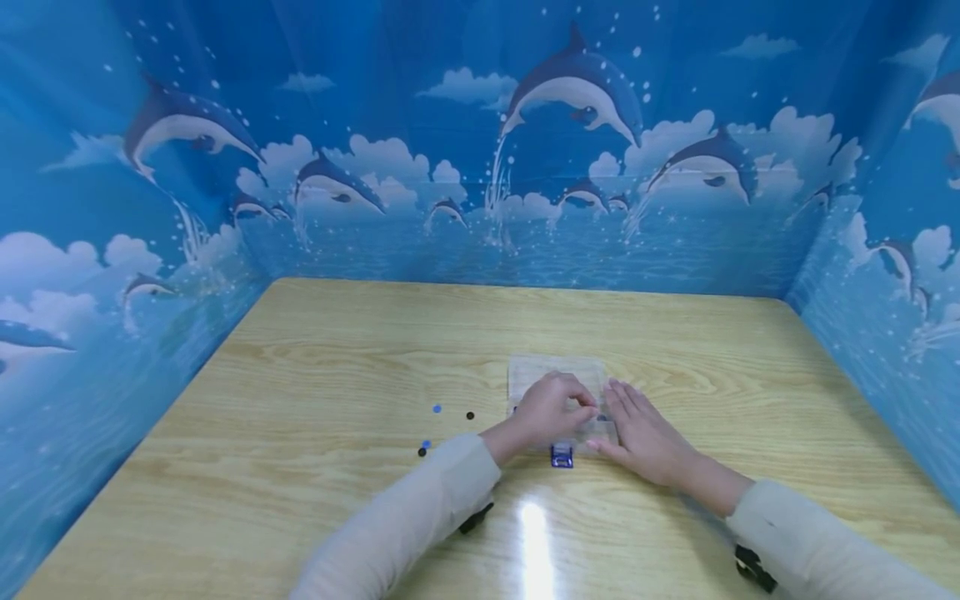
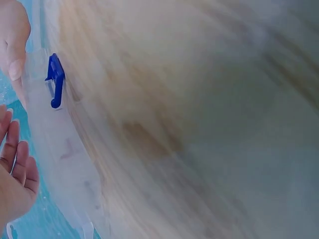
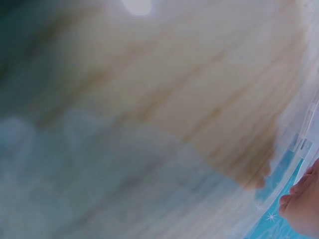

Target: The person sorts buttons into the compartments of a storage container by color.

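Observation:
A clear plastic case (image 1: pixel 555 365) lies on the table under both hands, with a blue clasp (image 1: pixel 562 456) at its near edge. My left hand (image 1: pixel 551 407) reaches over the case, thumb and index fingertips brought together near its right side. Whether they pinch anything is too small to tell. A dark spot shows just past those fingertips. My right hand (image 1: pixel 648 437) lies with straight fingers along the case's right edge, its thumb by the near corner. In the left wrist view the clasp (image 2: pixel 56 80) stands out from the clear case (image 2: pixel 62 144).
Left of the case lie small discs: a blue one (image 1: pixel 437 409), a black one (image 1: pixel 470 415), and a blue one (image 1: pixel 427 444) close against a black one (image 1: pixel 422 452). Dolphin-printed curtains (image 1: pixel 450 225) rise behind the wood-grain table (image 1: pixel 360 333) and at its sides.

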Demonstrator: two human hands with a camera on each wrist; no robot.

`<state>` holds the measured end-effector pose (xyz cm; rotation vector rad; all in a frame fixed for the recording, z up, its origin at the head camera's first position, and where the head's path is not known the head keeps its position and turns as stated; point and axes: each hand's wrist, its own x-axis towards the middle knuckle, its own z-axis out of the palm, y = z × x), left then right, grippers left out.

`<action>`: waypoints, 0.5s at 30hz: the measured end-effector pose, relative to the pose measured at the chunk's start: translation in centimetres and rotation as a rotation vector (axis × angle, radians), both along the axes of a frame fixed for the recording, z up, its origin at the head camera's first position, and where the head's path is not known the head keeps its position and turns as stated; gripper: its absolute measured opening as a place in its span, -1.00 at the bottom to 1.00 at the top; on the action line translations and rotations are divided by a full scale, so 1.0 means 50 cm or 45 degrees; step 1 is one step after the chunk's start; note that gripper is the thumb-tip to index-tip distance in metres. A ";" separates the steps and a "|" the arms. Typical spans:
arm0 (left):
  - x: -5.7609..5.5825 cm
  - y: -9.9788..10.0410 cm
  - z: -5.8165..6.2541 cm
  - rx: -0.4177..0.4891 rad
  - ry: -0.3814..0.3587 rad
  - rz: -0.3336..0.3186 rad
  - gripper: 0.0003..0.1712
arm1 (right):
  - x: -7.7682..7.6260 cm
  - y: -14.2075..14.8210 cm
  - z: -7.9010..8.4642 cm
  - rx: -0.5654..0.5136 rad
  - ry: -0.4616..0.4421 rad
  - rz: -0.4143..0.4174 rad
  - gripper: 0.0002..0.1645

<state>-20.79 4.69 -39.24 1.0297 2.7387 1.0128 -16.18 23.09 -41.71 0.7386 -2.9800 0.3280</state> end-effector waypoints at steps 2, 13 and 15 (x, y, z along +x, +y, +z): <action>0.000 -0.005 0.001 0.003 0.006 0.001 -0.87 | 0.000 0.000 0.001 0.003 0.003 -0.003 -0.04; 0.000 -0.031 -0.003 0.041 0.042 -0.004 -0.85 | -0.001 -0.001 0.000 0.027 -0.008 -0.019 -0.03; 0.002 -0.035 -0.002 0.047 0.051 -0.006 -0.85 | -0.001 -0.001 0.000 0.031 -0.005 -0.019 -0.03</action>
